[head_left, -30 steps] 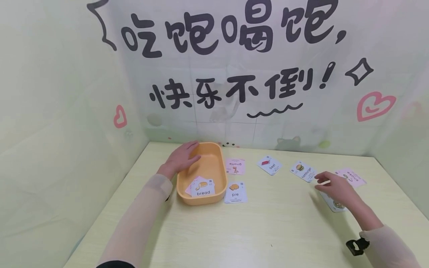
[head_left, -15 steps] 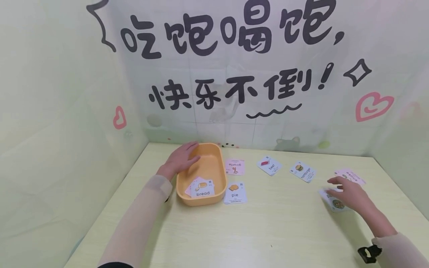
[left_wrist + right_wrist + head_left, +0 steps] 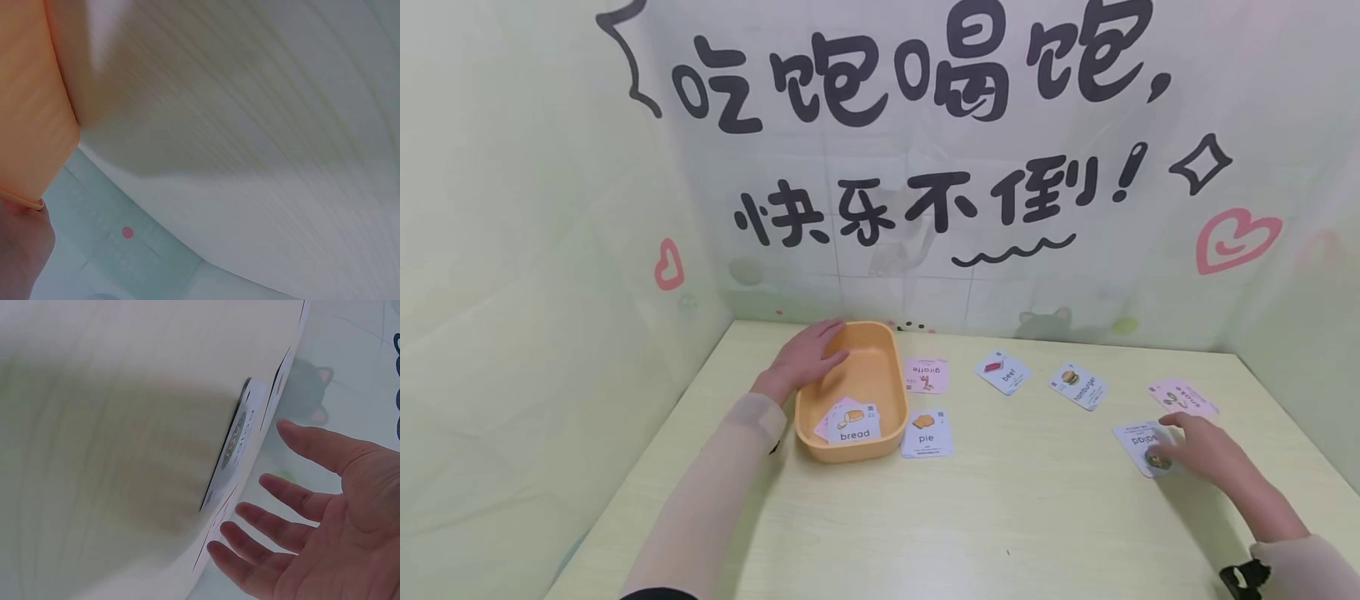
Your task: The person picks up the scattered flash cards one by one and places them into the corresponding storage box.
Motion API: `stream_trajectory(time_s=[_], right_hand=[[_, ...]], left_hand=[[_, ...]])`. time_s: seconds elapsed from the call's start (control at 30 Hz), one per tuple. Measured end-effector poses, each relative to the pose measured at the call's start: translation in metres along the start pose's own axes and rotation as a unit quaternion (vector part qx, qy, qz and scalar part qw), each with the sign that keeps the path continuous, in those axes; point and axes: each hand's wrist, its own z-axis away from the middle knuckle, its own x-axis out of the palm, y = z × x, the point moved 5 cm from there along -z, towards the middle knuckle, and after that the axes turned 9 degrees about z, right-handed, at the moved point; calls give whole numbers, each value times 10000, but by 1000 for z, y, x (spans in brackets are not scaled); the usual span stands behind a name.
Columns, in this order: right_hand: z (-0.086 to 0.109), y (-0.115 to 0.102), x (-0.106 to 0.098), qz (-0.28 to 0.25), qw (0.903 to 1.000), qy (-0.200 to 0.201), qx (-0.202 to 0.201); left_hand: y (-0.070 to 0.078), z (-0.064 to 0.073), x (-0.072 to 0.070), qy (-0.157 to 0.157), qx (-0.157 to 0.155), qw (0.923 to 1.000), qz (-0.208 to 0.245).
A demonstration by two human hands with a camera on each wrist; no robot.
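My left hand (image 3: 806,360) rests on the left rim of an orange tray (image 3: 887,375), its thumb extended over the inside. The left wrist view shows that hand (image 3: 24,250) at the rim, above the tray's outer wall (image 3: 31,106). In the tray lie a bread card (image 3: 854,423) and a pink card (image 3: 827,421) partly beneath it. My right hand (image 3: 1206,450) hovers at the salad card (image 3: 1138,437), hiding its right part. In the right wrist view the fingers of the right hand (image 3: 312,512) are spread and loosely bent, holding nothing, beside the card (image 3: 234,440).
Beside the tray lie a pie card (image 3: 927,433) and a giraffe card (image 3: 927,375). Farther right are a beef card (image 3: 1003,371), a hamburger card (image 3: 1078,386) and a pink snake card (image 3: 1183,398). A printed cloth (image 3: 910,292) stands behind the table.
My right hand has moved right and toward me, from near the hamburger card to the salad card, uncovering the snake card. The left hand and the tray stay in place.
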Motion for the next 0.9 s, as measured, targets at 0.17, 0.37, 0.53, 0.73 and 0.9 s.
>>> stream_trajectory(time_s=[0.17, 0.37, 0.53, 0.73, 0.9], right_hand=[[0, 8, 5, 219, 9996, -185, 71], [5, 8, 8, 332, 9990, -273, 102], [5, 5, 8, 414, 9986, -320, 98], [3, 2, 9, 443, 9987, -245, 83], [1, 2, 11, 467, 9988, -118, 51]], left_hand=[[0, 0, -1, 8, 28, 10000, 8], [0, 0, 0, 22, 20, 10000, 24], [0, 0, 0, 27, -4, 10000, 14], [0, 0, 0, 27, -18, 10000, 7], [0, -1, 0, 19, 1, 10000, -2]])
